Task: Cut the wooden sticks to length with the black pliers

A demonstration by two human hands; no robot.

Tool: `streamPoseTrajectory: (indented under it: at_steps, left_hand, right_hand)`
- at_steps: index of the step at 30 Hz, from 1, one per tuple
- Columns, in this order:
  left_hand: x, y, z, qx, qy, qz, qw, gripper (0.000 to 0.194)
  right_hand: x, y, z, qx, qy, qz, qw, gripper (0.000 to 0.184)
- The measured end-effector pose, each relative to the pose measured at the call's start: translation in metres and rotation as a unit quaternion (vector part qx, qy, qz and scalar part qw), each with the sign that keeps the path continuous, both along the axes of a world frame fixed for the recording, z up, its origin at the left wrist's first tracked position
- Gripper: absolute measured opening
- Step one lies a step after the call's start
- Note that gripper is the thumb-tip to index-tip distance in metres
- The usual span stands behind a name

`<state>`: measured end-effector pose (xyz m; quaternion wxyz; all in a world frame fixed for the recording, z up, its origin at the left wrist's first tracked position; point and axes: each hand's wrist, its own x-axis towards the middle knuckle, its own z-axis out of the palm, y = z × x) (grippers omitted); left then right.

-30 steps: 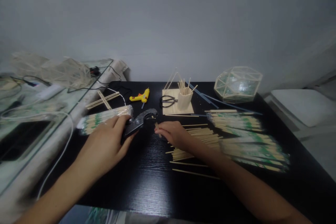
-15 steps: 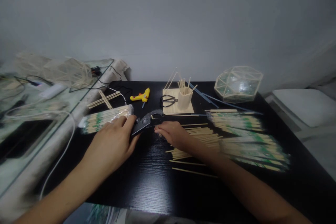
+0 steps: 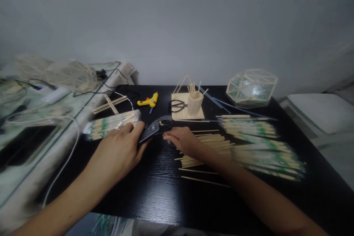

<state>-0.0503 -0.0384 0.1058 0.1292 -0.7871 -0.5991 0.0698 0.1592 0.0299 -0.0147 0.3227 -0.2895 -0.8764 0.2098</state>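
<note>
Left hand [image 3: 118,147] wrapped round your cutter [image 3: 153,129], right hand [image 3: 183,141] pinching a stick [image 3: 168,141]. Seat it square; pinch clear of the bite.

The left hand [image 3: 120,145] grips a cutter [image 3: 153,129]; the right hand [image 3: 183,141] pinches wood [image 3: 168,141].

From above six o'clock, the head-worn camera is looking forward and down over the nearby table [image 3: 155,195], facing the wall [image 3: 177,25] at twelve and taking in the left hand [image 3: 118,143] toward eight and the right hand [image 3: 182,140] just below center.
</note>
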Motion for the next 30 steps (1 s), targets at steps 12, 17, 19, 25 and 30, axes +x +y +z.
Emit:
streamPoseTrajectory:
  at_steps: [12, 17, 19, 25, 30]
  left_hand:
    - [0.0, -0.001, 0.002, -0.031, 0.028, 0.026, 0.999, 0.029]
    - [0.0, -0.002, 0.002, -0.033, 0.037, 0.031, 0.998, 0.033]
    - [-0.001, 0.0, 0.003, -0.035, 0.025, 0.035, 0.998, 0.033]
    - [-0.015, 0.019, -0.001, -0.007, -0.107, 0.046, 0.993, 0.031]
    - [-0.006, 0.031, -0.029, -0.017, -0.331, 0.055, 0.942, 0.029]
  right_hand:
    - [0.002, 0.002, -0.003, 0.005, 0.004, 0.011, 1.0, 0.02]
    - [-0.002, -0.001, -0.006, -0.008, 0.012, 0.006, 1.0, 0.018]
    - [-0.002, -0.001, -0.003, -0.023, 0.018, 0.0, 1.0, 0.019]
    - [0.027, 0.013, 0.039, -0.052, -0.005, 0.006, 0.999, 0.016]
    - [0.069, 0.031, 0.061, -0.077, -0.105, -0.106, 0.986, 0.013]
